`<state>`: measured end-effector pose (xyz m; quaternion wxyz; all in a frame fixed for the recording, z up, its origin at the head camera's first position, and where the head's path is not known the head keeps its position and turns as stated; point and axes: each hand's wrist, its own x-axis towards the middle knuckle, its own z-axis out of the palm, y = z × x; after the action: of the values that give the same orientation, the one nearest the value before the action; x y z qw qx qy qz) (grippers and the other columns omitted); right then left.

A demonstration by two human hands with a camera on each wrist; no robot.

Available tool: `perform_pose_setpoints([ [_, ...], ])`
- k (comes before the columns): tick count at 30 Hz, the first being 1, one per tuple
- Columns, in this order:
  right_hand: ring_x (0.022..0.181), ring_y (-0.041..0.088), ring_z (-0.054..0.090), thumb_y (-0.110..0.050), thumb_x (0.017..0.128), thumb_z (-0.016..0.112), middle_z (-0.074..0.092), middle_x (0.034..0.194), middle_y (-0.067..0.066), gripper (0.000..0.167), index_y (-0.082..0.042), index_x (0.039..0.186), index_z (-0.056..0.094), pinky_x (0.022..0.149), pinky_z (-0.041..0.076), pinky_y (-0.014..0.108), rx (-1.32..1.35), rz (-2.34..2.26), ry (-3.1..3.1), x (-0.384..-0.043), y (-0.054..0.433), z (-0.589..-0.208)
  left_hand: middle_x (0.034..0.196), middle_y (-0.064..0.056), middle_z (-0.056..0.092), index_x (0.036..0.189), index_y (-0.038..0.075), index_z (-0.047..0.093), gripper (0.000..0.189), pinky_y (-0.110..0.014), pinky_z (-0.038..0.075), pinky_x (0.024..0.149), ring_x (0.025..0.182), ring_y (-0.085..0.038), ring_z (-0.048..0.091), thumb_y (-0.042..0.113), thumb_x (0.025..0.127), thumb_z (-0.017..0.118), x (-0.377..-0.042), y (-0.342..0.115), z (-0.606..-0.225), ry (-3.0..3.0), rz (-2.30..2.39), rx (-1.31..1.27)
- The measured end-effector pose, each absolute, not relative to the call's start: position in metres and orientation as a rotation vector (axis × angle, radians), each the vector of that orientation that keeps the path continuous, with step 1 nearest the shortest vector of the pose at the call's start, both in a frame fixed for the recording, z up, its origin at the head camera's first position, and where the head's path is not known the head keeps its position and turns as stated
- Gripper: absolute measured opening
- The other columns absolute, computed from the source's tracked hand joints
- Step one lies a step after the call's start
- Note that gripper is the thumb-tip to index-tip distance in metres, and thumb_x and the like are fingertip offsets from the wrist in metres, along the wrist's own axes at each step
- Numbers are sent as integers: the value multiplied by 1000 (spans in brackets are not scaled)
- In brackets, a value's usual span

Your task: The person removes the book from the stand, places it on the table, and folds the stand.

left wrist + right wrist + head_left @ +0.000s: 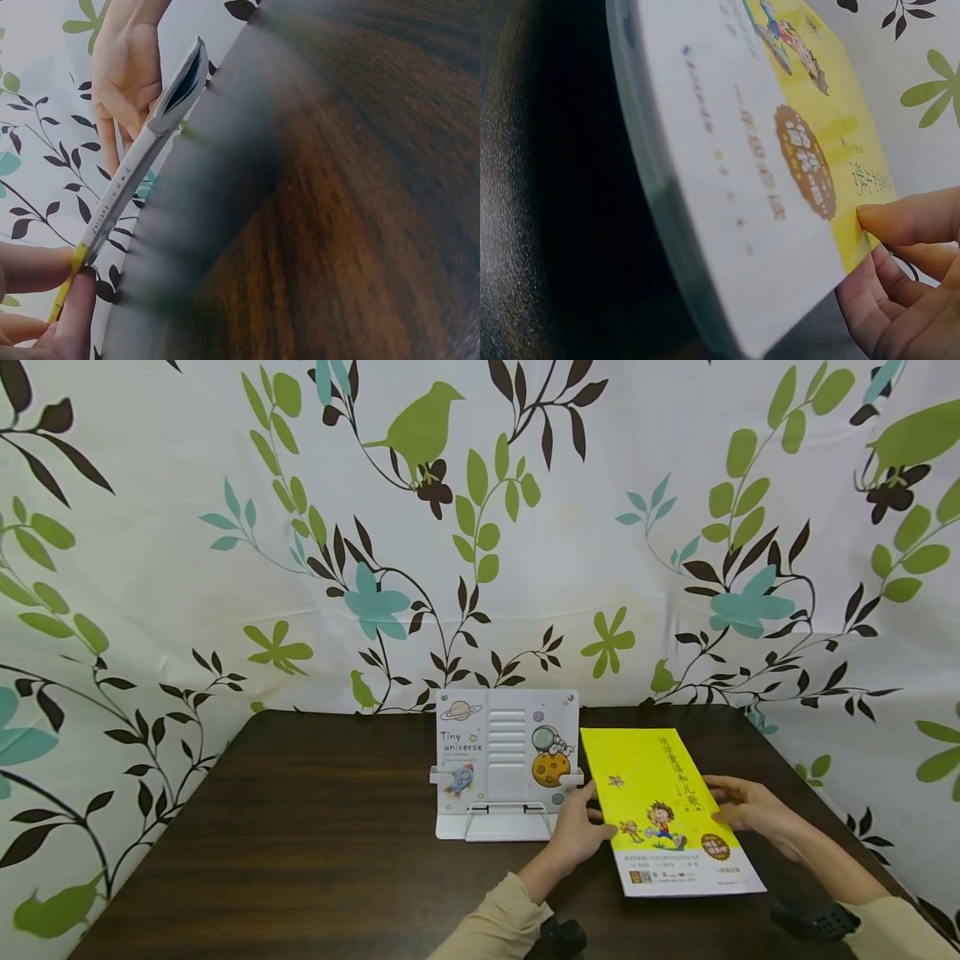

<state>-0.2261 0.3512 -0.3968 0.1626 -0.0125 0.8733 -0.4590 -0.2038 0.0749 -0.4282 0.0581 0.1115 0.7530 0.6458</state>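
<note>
A yellow book (645,793) with a white band along its bottom and a cartoon child on the cover tilts over the right side of the table. My left hand (577,828) pinches its left edge, thumb on the cover. Along the opposite edge my right hand (753,810) grips it, the thumb on the front and the other fingers behind. The left wrist view shows the spine of the book (124,184) edge-on between thumb and fingers. In the right wrist view the thumb (907,217) presses the yellow cover, and the page edges show below.
A white book stand (506,752) printed with "Tiny universe", a rocket and an astronaut stands just left of the book, with a wire support at its front. The dark wooden table (300,843) reaches back to a white curtain (525,610) patterned with leaves and birds.
</note>
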Motion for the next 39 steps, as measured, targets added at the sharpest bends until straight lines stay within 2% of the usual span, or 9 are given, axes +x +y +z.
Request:
perform_pose_setpoints([
  [8,86,24,53,-5,82,57,39,123,31,69,13,137,19,73,48,34,-14,-1283,2515,-229,353,-406,114,-4,49,131,8,46,67,-19,48,61,79,-8,51,-9,71,70,-205,79,-432,2289,1939,310],
  [14,85,24,52,-6,81,58,39,121,31,69,13,136,21,71,46,33,15,-1244,2546,-231,355,-413,120,-8,51,133,4,43,74,-19,48,63,80,-8,53,-11,67,72,-205,81,-436,2315,1881,299],
  [20,86,24,52,-6,80,59,39,121,32,71,13,137,20,71,47,33,58,-1252,2524,-231,356,-418,117,-8,53,133,1,43,75,-20,48,62,78,-8,53,-12,65,72,-206,83,-439,2314,1866,276],
  [30,86,24,53,-4,81,57,35,124,35,68,15,135,22,73,49,35,126,-1313,2454,-233,359,-424,116,-6,53,129,3,48,72,-23,47,61,79,-10,52,-14,63,73,-208,86,-443,2250,1875,179],
  [39,85,23,53,-5,81,58,36,124,35,66,16,134,25,73,49,35,140,-1292,2491,-233,360,-428,117,-14,55,129,-7,44,75,-20,49,59,74,-10,54,-13,61,75,-207,91,-443,2388,1810,221],
])
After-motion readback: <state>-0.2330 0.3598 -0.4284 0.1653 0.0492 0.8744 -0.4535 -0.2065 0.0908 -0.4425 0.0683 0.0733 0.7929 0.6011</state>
